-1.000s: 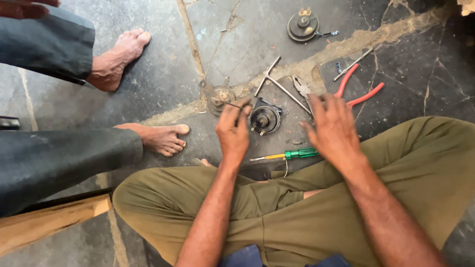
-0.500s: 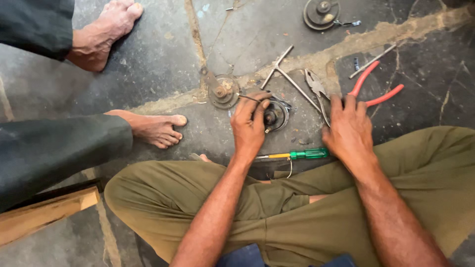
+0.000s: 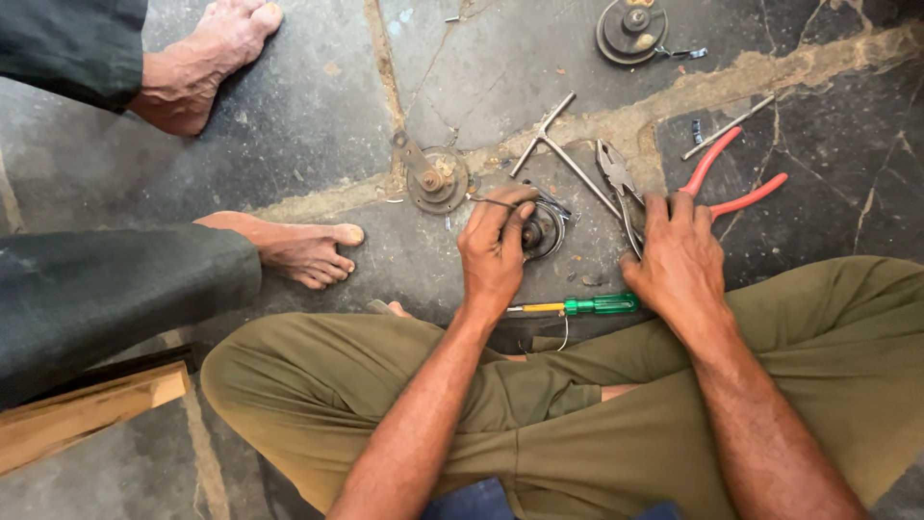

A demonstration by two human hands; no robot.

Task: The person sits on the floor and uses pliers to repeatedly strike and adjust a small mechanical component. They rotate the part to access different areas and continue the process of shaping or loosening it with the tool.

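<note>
I sit cross-legged on a cracked stone floor. My left hand (image 3: 495,252) is closed over a round dark metal part (image 3: 545,231) lying on the floor, fingers pinching at its top edge. My right hand (image 3: 681,262) rests flat over the red-handled pliers (image 3: 714,179), fingertips touching where the handles meet the grey jaws; whether it grips them is unclear. A green-handled screwdriver (image 3: 587,306) lies between my hands, just in front of my shin.
A second round metal part with a lever (image 3: 435,179) lies left of my left hand. A T-shaped metal wrench (image 3: 563,159) and a thin rod (image 3: 728,127) lie beyond. Another round part (image 3: 631,29) sits at the top. Another person's bare feet (image 3: 300,248) stand at left, beside a wooden plank (image 3: 87,414).
The view has shifted so everything sits slightly lower and nearer. My right hand has slid onto the pliers. My left hand stays on the round part.
</note>
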